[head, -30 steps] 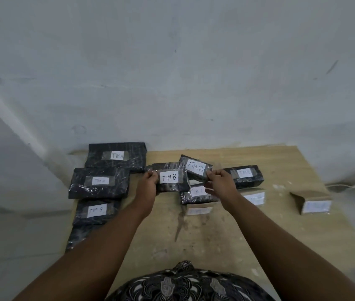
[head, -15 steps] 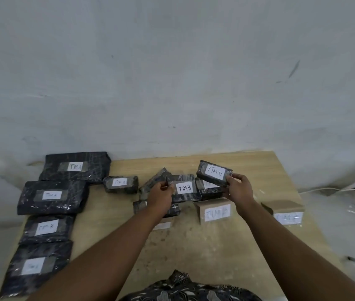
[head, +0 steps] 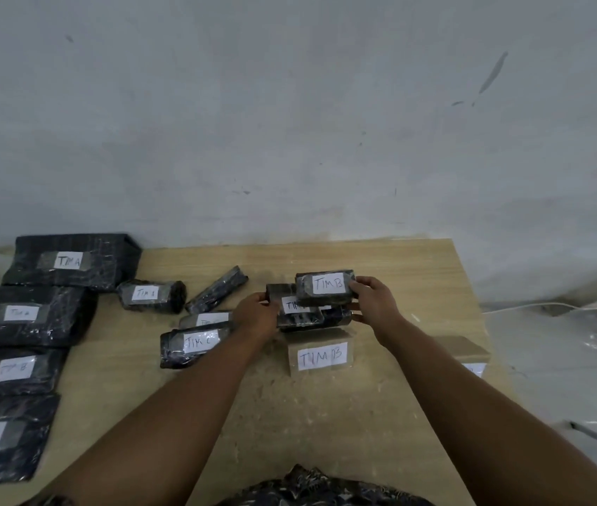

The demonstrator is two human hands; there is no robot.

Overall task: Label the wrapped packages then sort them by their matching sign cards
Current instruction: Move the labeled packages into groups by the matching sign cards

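Stacking behind the TIM B sign card [head: 320, 356] on the counter [head: 326, 414], I have my right hand [head: 373, 304] clamping its fingers round the top TIM B package [head: 326, 286], my left hand [head: 257, 315] gripping the left end of the lower package [head: 299, 319]. I'd square edges, labels up, before releasing.

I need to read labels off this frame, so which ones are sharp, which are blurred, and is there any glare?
Head view: the TIM B package in the right hand and the TIM B sign card read sharply; the bottom-left package has a label smeared past reading; light is dim and flat, only faint sheen on the wrap, no glare on labels.
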